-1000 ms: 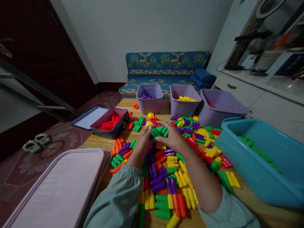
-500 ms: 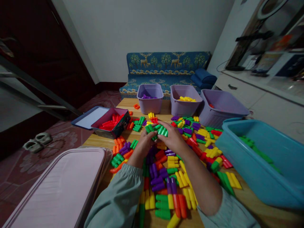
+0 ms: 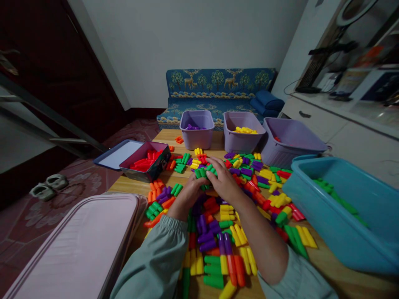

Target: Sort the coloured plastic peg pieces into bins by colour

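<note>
Both hands meet above the middle of the table, closed around green plastic building blocks [image 3: 201, 172]. My left hand [image 3: 190, 190] grips them from the left side, its thumb across the front. From the right, my right hand [image 3: 222, 181] wraps over more of the green pieces, which its fingers partly hide. Whether the blocks are joined together I cannot tell. Under and around both hands lie loose blocks in purple [image 3: 207, 241], yellow [image 3: 238, 234], red and green, some joined into short strips.
A tin box [image 3: 163, 162] of red pieces stands left, beside a pink lid [image 3: 81, 241]. Lilac bins [image 3: 198, 139] line the table's far side, holding purple, yellow and red pieces. A teal bin [image 3: 336, 232] with green pieces stands right. Behind is a blue patterned sofa [image 3: 212, 106].
My right hand has shifted slightly left and closed in on the left hand, so less of the green blocks shows. Bins and loose pieces on the table stay put.
</note>
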Available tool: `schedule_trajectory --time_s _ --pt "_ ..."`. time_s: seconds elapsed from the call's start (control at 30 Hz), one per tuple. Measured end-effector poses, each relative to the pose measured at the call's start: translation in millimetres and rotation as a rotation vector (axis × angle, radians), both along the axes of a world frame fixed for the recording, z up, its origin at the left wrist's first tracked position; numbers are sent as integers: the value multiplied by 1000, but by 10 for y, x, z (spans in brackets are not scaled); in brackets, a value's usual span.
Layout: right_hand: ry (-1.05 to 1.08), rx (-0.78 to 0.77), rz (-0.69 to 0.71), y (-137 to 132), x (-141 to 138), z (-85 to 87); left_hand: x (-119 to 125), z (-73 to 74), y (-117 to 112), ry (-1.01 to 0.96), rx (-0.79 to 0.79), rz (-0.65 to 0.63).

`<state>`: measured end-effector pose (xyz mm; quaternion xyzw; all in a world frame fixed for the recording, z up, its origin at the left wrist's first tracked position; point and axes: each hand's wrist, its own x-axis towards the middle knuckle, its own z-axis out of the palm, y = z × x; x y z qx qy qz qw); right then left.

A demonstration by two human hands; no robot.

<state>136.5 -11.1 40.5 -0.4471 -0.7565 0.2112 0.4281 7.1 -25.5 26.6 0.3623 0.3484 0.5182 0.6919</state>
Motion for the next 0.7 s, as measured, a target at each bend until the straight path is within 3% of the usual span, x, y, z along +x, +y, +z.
schedule_trajectory --time_s 0.13,0.23,0.4,0.57,0.7 --pt "-69 -129 42 10 58 -69 0 25 -15 -46 6 -30" --pt "-101 -167 57 9 103 -33 -21 30 8 -101 -30 15" --pt "-192 -133 69 -10 120 94 -62 25 40 -152 -67 49" --pt "-319 -137 -9 -43 133 151 -28 50 28 -120 -83 61" --pt "-319 -39 -72 -38 146 152 -16 47 38 -121 -69 35"
